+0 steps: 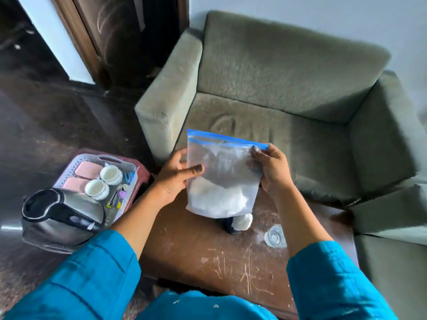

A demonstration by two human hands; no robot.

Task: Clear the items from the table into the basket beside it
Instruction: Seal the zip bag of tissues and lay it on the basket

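Note:
I hold a clear zip bag (221,181) with a blue seal strip above the brown scratched table (208,255); white material fills its lower part. My left hand (178,174) grips the bag's left side, thumb across the front. My right hand (270,169) pinches the right end of the seal. Under the bag, a small white and dark object (240,224) stands on the table. A clear glass lid or dish (275,236) lies to its right. The grey perforated basket (129,167) sits left of the table on a reddish stool.
The basket holds two white cups (104,181), two pink boxes (86,170) and small items. A steel electric kettle (62,213) lies in front of the basket. A grey-green sofa (277,88) wraps the table's far and right sides. Dark floor spreads left.

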